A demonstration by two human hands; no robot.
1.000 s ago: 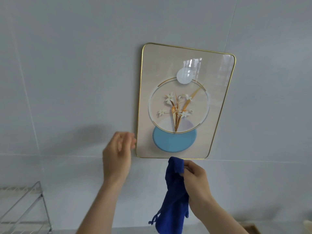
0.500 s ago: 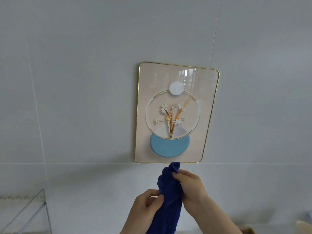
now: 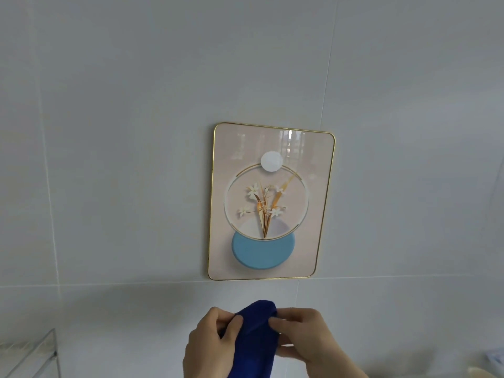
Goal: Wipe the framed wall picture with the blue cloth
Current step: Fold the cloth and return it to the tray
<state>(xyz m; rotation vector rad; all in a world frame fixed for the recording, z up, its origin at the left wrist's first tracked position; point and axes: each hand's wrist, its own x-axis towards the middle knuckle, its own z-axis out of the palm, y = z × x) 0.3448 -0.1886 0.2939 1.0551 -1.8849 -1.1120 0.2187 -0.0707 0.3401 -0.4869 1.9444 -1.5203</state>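
The framed picture (image 3: 270, 203) hangs on the pale tiled wall, with a thin gold frame, a beige ground, white flowers in a ring and a light blue disc at the bottom. Below it, apart from the frame, the dark blue cloth (image 3: 255, 339) hangs bunched between both hands. My left hand (image 3: 211, 347) pinches its left side with thumb and fingers. My right hand (image 3: 302, 336) grips its right side. The cloth's lower end runs out of view at the bottom edge.
A wire rack corner (image 3: 30, 356) shows at the lower left. Grout lines cross the wall (image 3: 122, 132), one running level just under the frame. A pale object (image 3: 493, 373) peeks in at the bottom right corner.
My left hand left the frame's lower left edge and came down to take the cloth beside my right hand. Both hands and the cloth have dropped lower, away from the picture.
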